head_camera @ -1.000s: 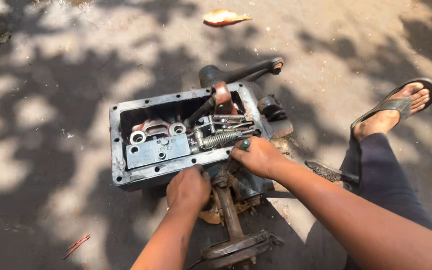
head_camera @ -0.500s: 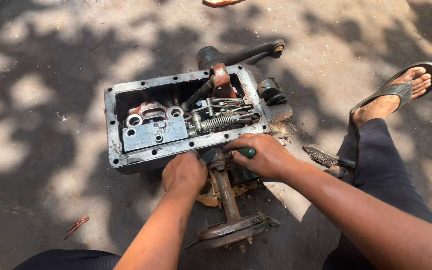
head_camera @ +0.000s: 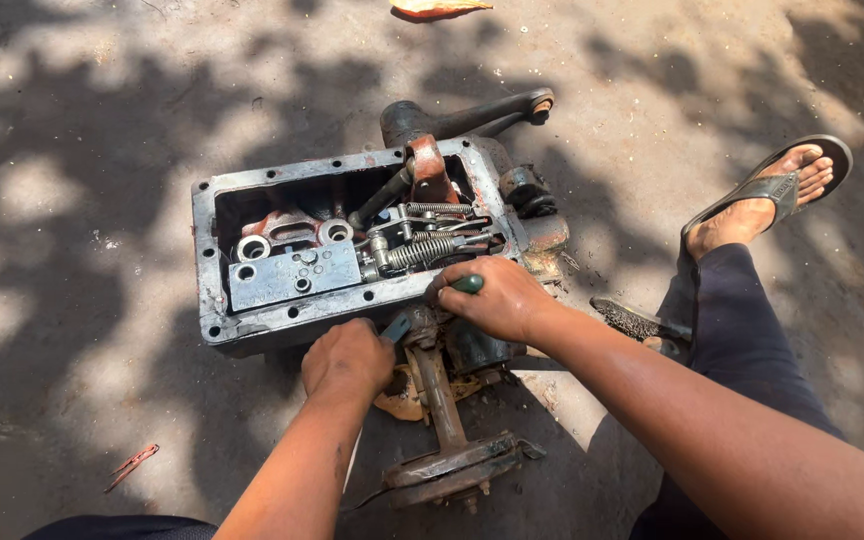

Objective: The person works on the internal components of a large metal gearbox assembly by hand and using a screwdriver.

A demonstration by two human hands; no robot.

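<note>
the open cast housing (head_camera: pixel 252 330) lies flat on the ground (head_camera: pixel 72 330), cavity up, exposing its coil spring (head_camera: pixel 422 250) and linkage. at its near edge, the right hand (head_camera: pixel 497 300) is clenched round a green-handled tool (head_camera: pixel 468 284). the left hand (head_camera: pixel 347 360) is fisted below the rim, seemingly bracing it; contents hidden.

The open housing (head_camera: pixel 352 270) is greasy, matt cast metal; its spring (head_camera: pixel 422 250) is shiny steel; the ground (head_camera: pixel 82 150) is rough, dusty concrete.
</note>
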